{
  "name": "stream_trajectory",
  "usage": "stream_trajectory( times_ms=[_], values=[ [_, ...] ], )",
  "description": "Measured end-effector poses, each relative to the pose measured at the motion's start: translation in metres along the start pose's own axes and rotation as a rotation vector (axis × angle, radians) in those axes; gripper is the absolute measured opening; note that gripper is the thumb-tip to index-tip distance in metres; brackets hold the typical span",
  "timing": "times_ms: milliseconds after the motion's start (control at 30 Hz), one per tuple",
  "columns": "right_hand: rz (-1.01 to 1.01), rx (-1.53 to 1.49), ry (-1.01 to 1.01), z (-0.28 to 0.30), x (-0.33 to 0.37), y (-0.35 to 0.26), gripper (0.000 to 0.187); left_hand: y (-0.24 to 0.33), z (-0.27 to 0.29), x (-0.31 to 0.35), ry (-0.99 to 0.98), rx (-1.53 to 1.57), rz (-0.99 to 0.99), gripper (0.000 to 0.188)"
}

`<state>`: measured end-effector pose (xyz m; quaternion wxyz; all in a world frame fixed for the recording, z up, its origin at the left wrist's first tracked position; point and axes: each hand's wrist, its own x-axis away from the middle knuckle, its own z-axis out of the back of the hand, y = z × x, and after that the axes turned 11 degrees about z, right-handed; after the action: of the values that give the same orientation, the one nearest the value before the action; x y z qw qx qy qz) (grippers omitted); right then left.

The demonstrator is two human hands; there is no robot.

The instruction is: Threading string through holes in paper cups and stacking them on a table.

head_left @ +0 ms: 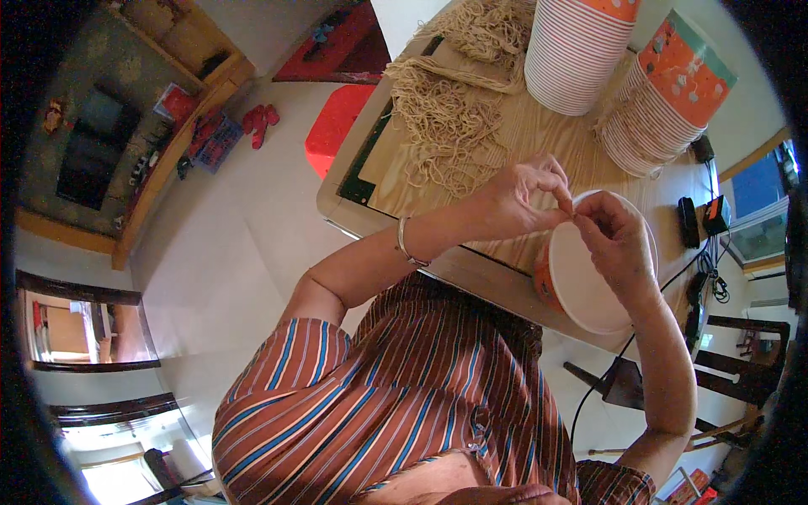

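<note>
My left hand [526,198] and my right hand [619,240] meet fingertip to fingertip, each in a pinch. Whatever lies between the fingers is too small to make out. Directly below them, close to the table's near edge, is a round paper tub [581,286], white with an orange printed side. Its right part is covered by my right hand. Beyond my left hand, a loose heap of beige yarn-like strands [446,126] spreads over the wooden table [539,147].
Two stacks of nested paper tubs, a tall one [566,67] and a leaning one [652,126], stand at the table's far right. Black cables and adapters [688,220] lie along the right edge. A red stool [337,126] is left of the table, and a dark chair [741,362] stands right.
</note>
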<state>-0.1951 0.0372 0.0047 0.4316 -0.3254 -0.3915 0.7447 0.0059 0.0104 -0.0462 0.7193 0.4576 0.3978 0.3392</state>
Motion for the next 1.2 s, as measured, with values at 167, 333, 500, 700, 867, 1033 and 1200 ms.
stream_trajectory(
  times_ms=[167,333,500,700,867,1033,1200],
  values=[
    [0.086,0.027,0.049,-0.004,0.001,0.005,0.008,-0.008,0.0,0.0,-0.036,0.076,0.044,0.012],
    [-0.284,-0.198,0.007,-0.003,0.0,-0.013,0.007,-0.007,-0.003,0.003,-0.097,0.417,0.168,0.014],
    [-0.054,-0.071,0.099,-0.01,0.005,0.016,0.009,-0.007,-0.005,-0.001,-0.069,0.201,0.14,0.014],
    [0.142,0.213,0.087,-0.008,0.007,-0.001,0.01,-0.003,-0.002,0.001,0.022,0.019,0.069,0.016],
    [0.141,0.137,0.046,-0.002,0.005,0.005,0.009,0.007,-0.005,0.005,0.046,-0.029,0.077,0.015],
    [-0.08,-0.055,0.0,-0.001,-0.003,-0.005,0.004,-0.004,-0.002,0.003,-0.003,0.123,0.102,0.013],
    [-0.142,-0.077,0.048,-0.007,0.003,-0.001,0.007,-0.002,0.0,0.003,-0.112,0.421,0.276,0.011]
  ],
)
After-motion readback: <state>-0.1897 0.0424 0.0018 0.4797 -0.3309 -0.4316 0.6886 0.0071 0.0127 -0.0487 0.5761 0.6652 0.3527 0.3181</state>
